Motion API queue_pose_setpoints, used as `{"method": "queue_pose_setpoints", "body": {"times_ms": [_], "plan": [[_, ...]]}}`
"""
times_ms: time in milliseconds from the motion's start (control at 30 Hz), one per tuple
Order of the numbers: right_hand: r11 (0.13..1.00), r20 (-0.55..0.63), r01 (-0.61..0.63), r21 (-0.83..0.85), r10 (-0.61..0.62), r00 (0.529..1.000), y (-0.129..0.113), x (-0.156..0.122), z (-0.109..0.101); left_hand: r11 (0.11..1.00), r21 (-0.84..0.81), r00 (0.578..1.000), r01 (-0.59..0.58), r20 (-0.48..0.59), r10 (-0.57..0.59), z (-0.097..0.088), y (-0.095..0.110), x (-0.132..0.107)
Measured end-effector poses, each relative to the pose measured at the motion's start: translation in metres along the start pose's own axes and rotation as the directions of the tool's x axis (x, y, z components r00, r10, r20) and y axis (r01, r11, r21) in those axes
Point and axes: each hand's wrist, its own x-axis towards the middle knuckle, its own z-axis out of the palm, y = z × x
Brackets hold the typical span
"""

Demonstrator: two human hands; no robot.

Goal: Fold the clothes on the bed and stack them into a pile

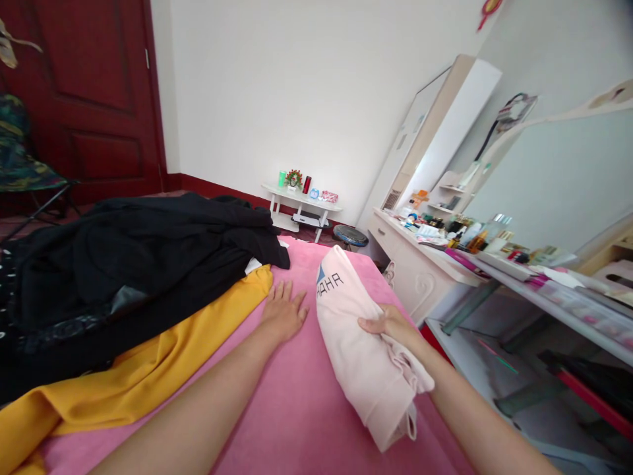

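Observation:
A folded pale pink garment (351, 356) with dark lettering and a blue print near its far end is held in my right hand (383, 323). The thumb lies on top of the cloth, and the other fingers are hidden beneath it. My left hand (284, 310) rests flat on the pink bed cover (277, 409), fingers stretched out and holding nothing. Just left of that hand lies a yellow garment (163, 363). Beyond it, a heap of black clothes (148, 244) spreads over the left side of the bed.
A dressing table (420, 264) crowded with bottles stands along the right, under a mirror (554, 171). Past the bed's far end are a low white stand (301, 196) and a round stool (350, 235). A camouflage folding chair (30, 158) stands by the red door (93, 92).

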Motion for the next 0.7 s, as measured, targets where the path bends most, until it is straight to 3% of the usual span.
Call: {"method": "queue_pose_setpoints", "body": {"times_ms": [67, 133, 200, 267, 367, 467, 600, 700], "plan": [[0.978, -0.025, 0.092, -0.188, -0.098, 0.995, -0.014, 0.022, -0.017, 1.000, 0.006, 1.000, 0.005, -0.003, -0.005, -0.001, 0.001, 0.000], [0.860, -0.084, 0.156, -0.486, -0.224, 0.971, -0.032, 0.050, -0.037, 1.000, 0.007, 1.000, 0.009, -0.008, -0.009, -0.002, 0.001, 0.000], [0.593, -0.143, 0.112, -0.797, -0.366, 0.920, -0.051, 0.082, -0.057, 1.000, 0.003, 1.000, 0.015, -0.012, -0.015, -0.003, 0.000, -0.001], [0.324, -0.148, 0.013, -0.946, -0.467, 0.872, -0.064, 0.113, -0.072, 1.000, -0.004, 1.000, 0.018, -0.014, -0.018, -0.004, 0.000, -0.002], [0.124, -0.092, -0.035, -0.992, -0.490, 0.867, -0.058, 0.149, -0.078, 1.000, -0.011, 1.000, 0.017, -0.018, -0.018, -0.004, 0.000, -0.002], [0.063, -0.109, -0.092, -0.994, -0.376, 0.920, -0.019, 0.169, -0.059, 1.000, -0.014, 1.000, 0.018, -0.025, -0.018, -0.004, 0.000, -0.001], [0.096, -0.185, -0.166, -0.981, -0.248, 0.951, 0.037, 0.178, -0.024, 1.000, -0.012, 0.999, 0.021, -0.025, -0.022, -0.003, 0.000, -0.001], [0.135, -0.179, -0.159, -0.978, -0.153, 0.972, 0.044, 0.186, -0.020, 1.000, -0.012, 0.999, 0.025, -0.021, -0.026, -0.003, 0.000, -0.002]]}}
